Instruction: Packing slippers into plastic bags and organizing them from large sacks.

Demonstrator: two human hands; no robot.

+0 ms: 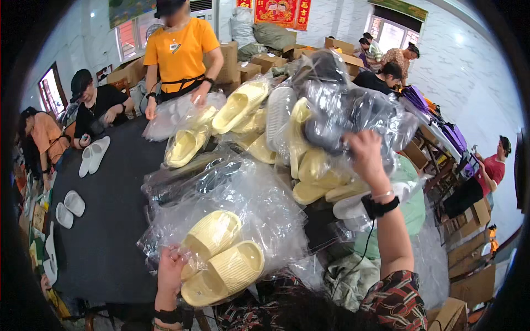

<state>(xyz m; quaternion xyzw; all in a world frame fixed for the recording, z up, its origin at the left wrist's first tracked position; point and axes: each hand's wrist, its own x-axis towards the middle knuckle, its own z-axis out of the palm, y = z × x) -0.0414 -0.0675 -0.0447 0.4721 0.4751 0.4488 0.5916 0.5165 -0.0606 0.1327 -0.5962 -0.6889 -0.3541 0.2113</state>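
Observation:
In front of me, a pair of pale yellow slippers [238, 268] lies in a clear plastic bag [276, 220] at the table's near edge. My left hand [172, 269] is closed on the bag's left edge, beside the slippers. Farther right, my right hand [366, 157] is raised over the pile, its fingers curled against a bagged pair of dark grey slippers [326, 129]. Those slippers are blurred, and the fingertips are partly hidden. Bagged yellow slippers [242, 107] and a light grey slipper [280, 117] are heaped under and beside it. White slippers [353, 207] lie below my right wrist.
The dark table [116, 220] stretches left, with white slippers [70, 209] on it. Across it, a person in an orange shirt [182, 52] handles plastic bags; a person in black [102, 105] sits farther left. Cardboard boxes [475, 287] stand at right. A cable hangs from my right wristband.

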